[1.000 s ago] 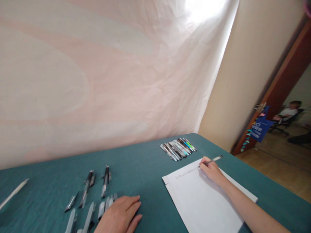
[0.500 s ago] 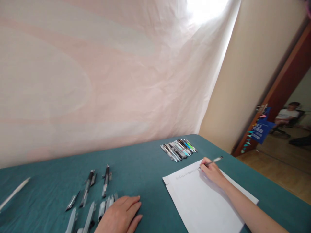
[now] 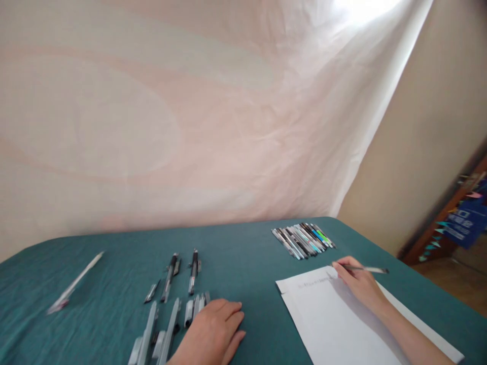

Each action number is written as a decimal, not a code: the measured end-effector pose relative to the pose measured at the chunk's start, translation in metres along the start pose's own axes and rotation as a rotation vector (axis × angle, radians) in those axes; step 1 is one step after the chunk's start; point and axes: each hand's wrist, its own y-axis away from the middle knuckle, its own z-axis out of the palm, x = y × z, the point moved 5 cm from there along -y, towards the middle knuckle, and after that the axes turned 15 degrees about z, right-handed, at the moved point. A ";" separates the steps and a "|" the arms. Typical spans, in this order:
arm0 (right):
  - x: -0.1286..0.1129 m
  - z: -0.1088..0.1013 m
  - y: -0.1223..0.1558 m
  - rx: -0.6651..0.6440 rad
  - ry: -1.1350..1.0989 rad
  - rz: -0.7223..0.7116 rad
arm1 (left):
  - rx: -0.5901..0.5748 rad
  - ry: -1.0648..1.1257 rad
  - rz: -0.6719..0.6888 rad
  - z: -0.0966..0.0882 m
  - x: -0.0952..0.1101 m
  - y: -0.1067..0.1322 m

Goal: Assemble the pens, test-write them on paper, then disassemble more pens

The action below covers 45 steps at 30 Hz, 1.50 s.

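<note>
My right hand (image 3: pixel 355 281) grips a pen (image 3: pixel 371 269) above the upper right part of the white paper (image 3: pixel 327 314). The pen lies tilted well over, its rear end pointing right. A short line of small marks runs along the paper's top edge, too small to read. On the green cloth, my left hand (image 3: pixel 218 329) rests palm down, fingers stretched out, right beside several pen caps (image 3: pixel 189 312). Left of it lie two long grey pen pieces (image 3: pixel 148 329). Farther back are two dark pens (image 3: pixel 193 271) and a loose cap (image 3: pixel 152 291).
A row of several pens (image 3: pixel 302 241) lies at the back right of the table (image 3: pixel 236 253). One white pen (image 3: pixel 76 281) is at the far left. A pale pink sheet (image 3: pixel 190 126) hangs behind the table. A blue bag (image 3: pixel 466 220) hangs by the door at right.
The view has turned left, so everything sits farther right. My right hand has lifted the pen's tip off the paper and tilted the pen flatter. My left hand stays by the caps.
</note>
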 end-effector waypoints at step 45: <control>-0.172 0.149 0.123 -0.621 0.000 -0.524 | -0.127 -0.043 -0.489 -0.048 -0.093 0.045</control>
